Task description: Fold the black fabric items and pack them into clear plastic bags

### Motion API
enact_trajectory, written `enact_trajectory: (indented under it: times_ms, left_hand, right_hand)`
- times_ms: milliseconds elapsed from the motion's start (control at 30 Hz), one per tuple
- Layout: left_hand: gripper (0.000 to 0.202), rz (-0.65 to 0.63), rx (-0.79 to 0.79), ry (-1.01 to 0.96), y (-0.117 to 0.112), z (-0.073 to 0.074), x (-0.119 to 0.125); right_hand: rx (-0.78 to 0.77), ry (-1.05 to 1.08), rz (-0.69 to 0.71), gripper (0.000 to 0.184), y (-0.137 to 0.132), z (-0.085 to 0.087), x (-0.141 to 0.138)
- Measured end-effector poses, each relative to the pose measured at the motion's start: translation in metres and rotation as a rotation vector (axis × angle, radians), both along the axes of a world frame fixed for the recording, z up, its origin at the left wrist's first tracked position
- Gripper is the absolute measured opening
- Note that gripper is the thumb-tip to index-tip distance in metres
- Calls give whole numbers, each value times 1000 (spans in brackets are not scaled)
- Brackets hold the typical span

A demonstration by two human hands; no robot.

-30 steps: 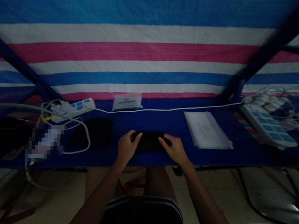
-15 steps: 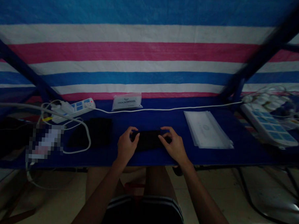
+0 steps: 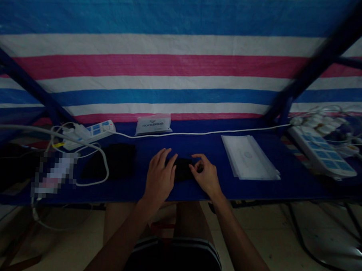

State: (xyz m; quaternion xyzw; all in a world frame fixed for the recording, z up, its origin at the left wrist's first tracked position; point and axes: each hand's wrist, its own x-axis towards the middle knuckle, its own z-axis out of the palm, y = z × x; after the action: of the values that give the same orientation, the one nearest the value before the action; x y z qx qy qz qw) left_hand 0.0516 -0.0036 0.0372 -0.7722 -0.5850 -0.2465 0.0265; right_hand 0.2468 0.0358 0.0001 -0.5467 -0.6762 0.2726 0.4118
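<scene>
A small piece of black fabric (image 3: 184, 170) lies on the blue tabletop between my hands; its exact kind is too dark to make out. My left hand (image 3: 160, 174) rests flat over its left end, fingers stretched out and slightly apart. At its right end, my right hand (image 3: 207, 174) pinches the edge between thumb and curled fingers. A stack of black fabric (image 3: 120, 161) sits left of my left hand. To the right is a pile of clear plastic bags (image 3: 249, 157) with a faint printed mark.
A packed bag marked ROCKBROS (image 3: 153, 125) leans at the back. White power strips stand at left (image 3: 100, 130) and right (image 3: 324, 151), joined by a white cable (image 3: 205, 133) across the table. Another cable loops over the black stack. Striped sheeting (image 3: 184, 65) hangs behind, between blue frame posts.
My left hand has gone from pinching the black fabric's left end to lying flat on it. The fabric's visible part is shorter. My right hand keeps its pinch, shifted slightly left.
</scene>
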Motion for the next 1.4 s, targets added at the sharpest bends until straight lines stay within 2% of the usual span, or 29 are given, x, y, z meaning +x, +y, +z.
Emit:
enact_trajectory:
  times_ms: [100, 267, 367, 467, 533, 600, 700, 867, 1400]
  left_hand:
    - [50, -146, -64, 63, -10, -10, 9]
    - [61, -121, -126, 137, -13, -25, 10]
    - [63, -109, -136, 153, -12, -25, 10]
    - [63, -95, -146, 158, -12, -26, 10]
    - [63, -96, -147, 160, -13, -27, 11]
    - [64, -102, -145, 162, -13, -28, 11]
    - [71, -92, -145, 157, -14, -30, 11]
    - [81, -85, -155, 146, -14, -31, 10]
    - [78, -80, -160, 198, -15, -30, 6]
  right_hand:
    - [6, 2, 0, 30, 0, -1, -1]
    - [6, 15, -3, 29, 0, -3, -1]
    - [6, 7, -14, 28, -2, 0, -1]
    - [127, -60, -45, 26, -10, 6, -5]
    - [239, -138, 0, 32, -18, 8, -11]
    - [276, -244, 104, 44, -26, 8, -17]
    - [226, -421, 218, 57, -34, 3, -25]
    - [186, -572, 245, 65, -38, -3, -19]
    - [219, -679, 184, 77, -41, -14, 9]
